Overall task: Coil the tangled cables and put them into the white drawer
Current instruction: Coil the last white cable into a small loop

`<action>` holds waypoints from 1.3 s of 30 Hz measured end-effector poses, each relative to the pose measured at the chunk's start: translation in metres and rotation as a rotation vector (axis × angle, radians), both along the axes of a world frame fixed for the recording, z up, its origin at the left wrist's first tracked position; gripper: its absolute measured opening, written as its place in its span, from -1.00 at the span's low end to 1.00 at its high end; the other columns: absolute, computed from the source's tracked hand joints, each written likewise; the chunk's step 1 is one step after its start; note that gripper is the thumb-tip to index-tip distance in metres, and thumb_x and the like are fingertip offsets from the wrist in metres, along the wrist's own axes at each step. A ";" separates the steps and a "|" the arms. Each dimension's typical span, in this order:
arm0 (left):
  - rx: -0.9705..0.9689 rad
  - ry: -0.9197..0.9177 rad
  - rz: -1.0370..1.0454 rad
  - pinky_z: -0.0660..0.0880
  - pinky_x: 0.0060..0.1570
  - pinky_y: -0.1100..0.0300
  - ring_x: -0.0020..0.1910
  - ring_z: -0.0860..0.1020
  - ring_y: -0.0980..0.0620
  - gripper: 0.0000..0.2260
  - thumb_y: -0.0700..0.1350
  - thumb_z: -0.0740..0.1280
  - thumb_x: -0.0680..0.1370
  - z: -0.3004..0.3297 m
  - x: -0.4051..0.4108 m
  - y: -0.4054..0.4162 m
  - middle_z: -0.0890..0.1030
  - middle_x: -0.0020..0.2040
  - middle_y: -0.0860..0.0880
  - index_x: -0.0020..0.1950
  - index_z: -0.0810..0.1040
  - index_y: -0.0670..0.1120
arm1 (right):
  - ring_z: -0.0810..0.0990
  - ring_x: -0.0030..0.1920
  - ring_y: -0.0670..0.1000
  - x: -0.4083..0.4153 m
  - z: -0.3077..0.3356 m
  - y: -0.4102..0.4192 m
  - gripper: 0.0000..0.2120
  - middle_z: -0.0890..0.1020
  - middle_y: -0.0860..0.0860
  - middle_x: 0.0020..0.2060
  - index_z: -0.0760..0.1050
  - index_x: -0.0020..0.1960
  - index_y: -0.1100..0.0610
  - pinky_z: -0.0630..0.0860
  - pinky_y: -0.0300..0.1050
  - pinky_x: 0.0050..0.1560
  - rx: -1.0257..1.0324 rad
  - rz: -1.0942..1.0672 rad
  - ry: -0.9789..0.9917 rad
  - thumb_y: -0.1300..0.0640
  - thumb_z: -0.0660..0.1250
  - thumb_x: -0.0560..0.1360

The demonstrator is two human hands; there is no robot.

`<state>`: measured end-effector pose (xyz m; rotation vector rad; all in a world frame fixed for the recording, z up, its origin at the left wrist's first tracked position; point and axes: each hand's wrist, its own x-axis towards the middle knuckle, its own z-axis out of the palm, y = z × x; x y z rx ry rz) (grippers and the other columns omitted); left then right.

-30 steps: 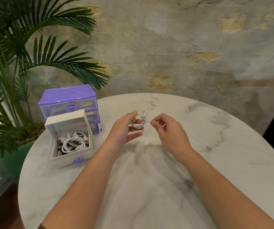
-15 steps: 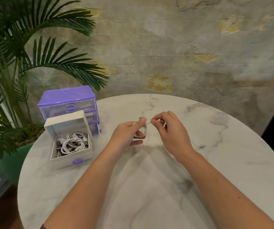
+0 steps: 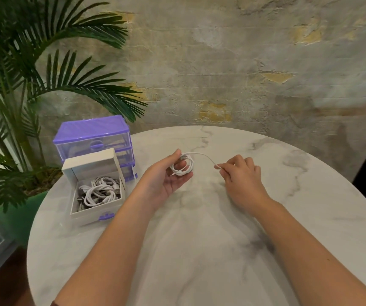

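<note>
A white cable [image 3: 183, 167] is wound into a small coil above the middle of the round marble table [image 3: 199, 239]. My left hand [image 3: 166, 175] holds the coil, thumb on its top and fingers under it. From the coil a loose end arcs to the right, where my right hand [image 3: 239, 173] pinches its tip between thumb and forefinger. The white drawer [image 3: 96, 214], with a purple handle, stands pulled out on the table's left side. Several coiled white cables [image 3: 98, 193] lie in it.
A purple and clear drawer unit [image 3: 93, 138] stands behind the white drawer at the table's left rear. A potted palm [image 3: 12, 96] crowds the left side beyond the table edge. A rough plaster wall runs behind the table.
My hands have drawn apart: the right hand moved right, pulling the cable's free end out from the coil. The left hand has turned, showing the coil in its palm.
</note>
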<state>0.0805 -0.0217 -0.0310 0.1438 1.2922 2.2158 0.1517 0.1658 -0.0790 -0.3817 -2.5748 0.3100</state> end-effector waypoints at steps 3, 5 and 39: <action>0.064 -0.014 -0.025 0.65 -0.20 0.14 -0.28 0.64 0.03 -0.85 -0.12 0.39 0.52 0.002 -0.002 -0.004 0.62 -0.26 -0.07 -0.07 0.59 -0.21 | 0.27 0.19 0.09 0.001 -0.003 0.003 -0.68 0.42 -0.01 0.19 0.50 0.32 -0.02 0.18 -0.08 0.14 0.017 -0.035 -0.095 0.06 0.08 0.67; 0.055 -0.006 -0.039 0.64 -0.22 0.15 -0.26 0.65 0.01 -0.85 -0.13 0.40 0.51 0.002 -0.002 -0.005 0.63 -0.21 -0.09 -0.05 0.61 -0.22 | 0.32 0.18 0.11 -0.001 -0.005 0.006 -0.68 0.44 0.04 0.16 0.52 0.32 0.08 0.32 -0.07 0.18 -0.072 -0.007 -0.070 0.10 0.10 0.67; -0.252 0.305 -0.077 0.55 -0.25 0.26 -0.30 0.61 0.16 -0.92 -0.08 0.42 0.49 -0.014 0.005 0.005 0.62 -0.30 0.07 -0.13 0.71 -0.04 | 0.57 -0.16 -0.05 0.006 0.024 -0.022 -0.68 0.59 0.02 -0.11 0.58 0.24 0.10 0.42 -0.12 -0.06 -1.574 0.421 -0.081 0.13 0.19 0.56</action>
